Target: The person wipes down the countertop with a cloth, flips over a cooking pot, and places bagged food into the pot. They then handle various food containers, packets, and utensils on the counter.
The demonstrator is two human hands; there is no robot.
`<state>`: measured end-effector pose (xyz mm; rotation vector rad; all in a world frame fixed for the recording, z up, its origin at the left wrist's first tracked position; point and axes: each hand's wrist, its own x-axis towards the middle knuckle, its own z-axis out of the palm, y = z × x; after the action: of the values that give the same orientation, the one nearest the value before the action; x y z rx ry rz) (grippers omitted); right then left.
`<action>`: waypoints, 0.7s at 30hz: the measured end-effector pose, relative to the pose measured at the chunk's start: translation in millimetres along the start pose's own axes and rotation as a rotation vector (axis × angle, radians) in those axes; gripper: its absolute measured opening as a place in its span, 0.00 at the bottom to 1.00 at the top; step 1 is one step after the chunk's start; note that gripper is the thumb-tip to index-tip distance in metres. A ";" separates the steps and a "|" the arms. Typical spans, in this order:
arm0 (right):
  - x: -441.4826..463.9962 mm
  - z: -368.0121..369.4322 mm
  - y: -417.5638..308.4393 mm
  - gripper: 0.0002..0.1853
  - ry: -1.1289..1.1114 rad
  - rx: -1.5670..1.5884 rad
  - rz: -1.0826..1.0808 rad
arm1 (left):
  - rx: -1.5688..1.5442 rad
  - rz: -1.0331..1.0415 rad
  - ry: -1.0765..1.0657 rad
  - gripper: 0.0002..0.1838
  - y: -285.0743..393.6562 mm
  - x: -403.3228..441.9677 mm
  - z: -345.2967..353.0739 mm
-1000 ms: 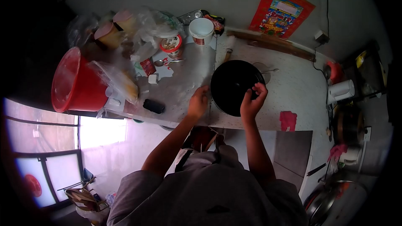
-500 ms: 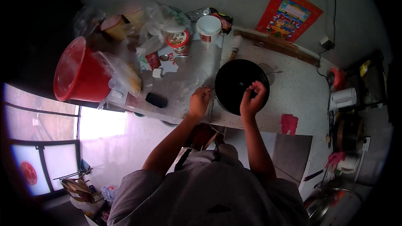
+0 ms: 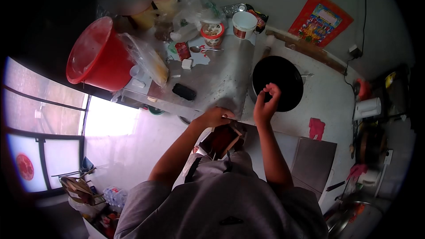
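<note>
A deep black pan (image 3: 283,79) sits on the counter in front of me. Over its near left side is my right hand (image 3: 268,102), thumb and fingers curled together; anything small between them is hidden. My left hand (image 3: 215,117) is bent at the counter's front edge, left of the pan. Its fingers are closed, and what they grip is not visible. Just below that hand, an open box-like drawer or container (image 3: 221,140) shows a dark red inside. A black phone-like object (image 3: 184,91) lies on the counter left of the pan.
To the left are a red bucket (image 3: 92,57), a plastic bag (image 3: 148,62), a red-rimmed tub (image 3: 212,34), a white bucket (image 3: 244,24) and a spoon (image 3: 199,49). A pink cloth (image 3: 316,128) hangs over the right counter edge. A white kettle (image 3: 367,108) stands far right.
My left hand has left the pan's side and come down to the counter's front edge. My right hand stays curled over the pan. The view has shifted, and more of the dark red interior shows.
</note>
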<state>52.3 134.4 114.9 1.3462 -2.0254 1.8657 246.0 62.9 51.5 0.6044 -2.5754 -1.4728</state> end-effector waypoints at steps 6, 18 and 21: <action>-50.4 5.6 -19.9 0.17 0.045 -0.060 0.009 | -0.053 -0.044 0.207 0.15 -15.4 -37.7 -13.4; -85.0 34.3 -44.2 0.15 -0.202 -0.021 0.142 | -0.175 -0.184 0.778 0.09 -14.6 -75.6 -16.6; -95.3 60.7 -20.8 0.16 -0.356 0.028 0.165 | -0.189 -0.250 0.939 0.10 -17.1 -89.2 -19.9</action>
<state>153.0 137.0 59.6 1.6686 -2.3490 1.8294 338.2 74.4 56.1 1.2465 -1.6592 -1.0702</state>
